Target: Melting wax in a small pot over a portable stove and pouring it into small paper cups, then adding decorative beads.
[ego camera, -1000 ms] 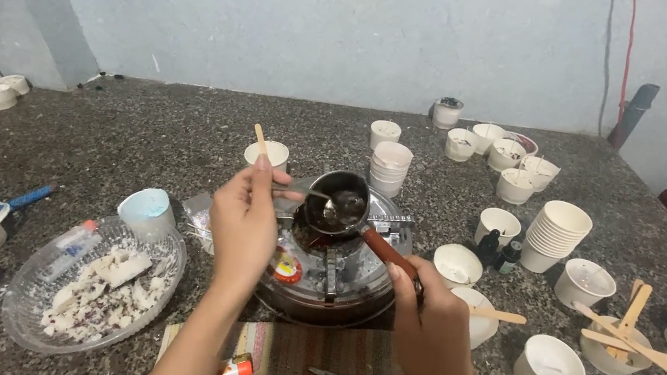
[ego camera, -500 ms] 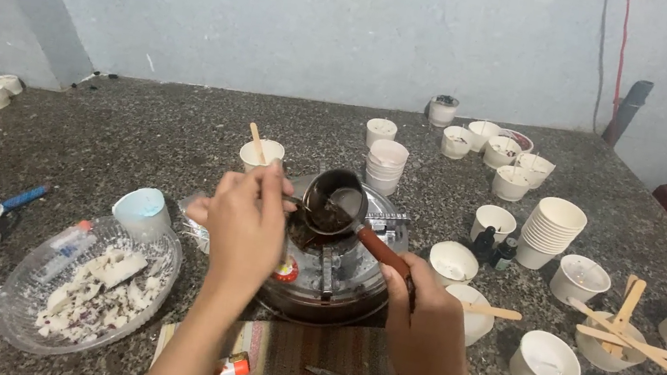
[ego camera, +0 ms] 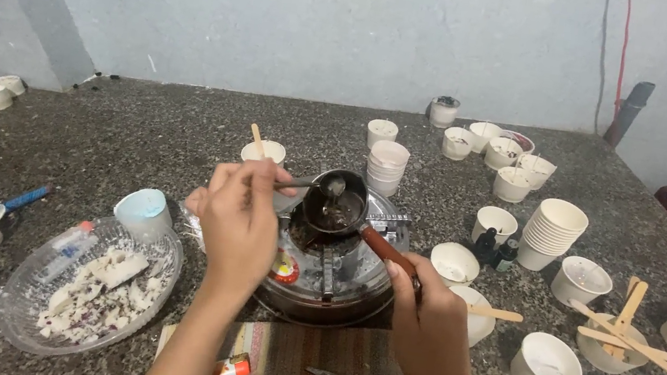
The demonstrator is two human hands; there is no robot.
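Granite counter (ego camera: pixel 137 130), dark small pot (ego camera: pixel 334 205)

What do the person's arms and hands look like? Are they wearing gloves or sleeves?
No gloves and no sleeves show. The left hand and the right hand are bare, and both forearms are uncovered as far as the picture's bottom edge. No rings, watch or bracelets are visible. The fingernails look short and plain.

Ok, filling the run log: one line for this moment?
left hand: holds spoon above pot | right hand: grips pot handle | pot on stove
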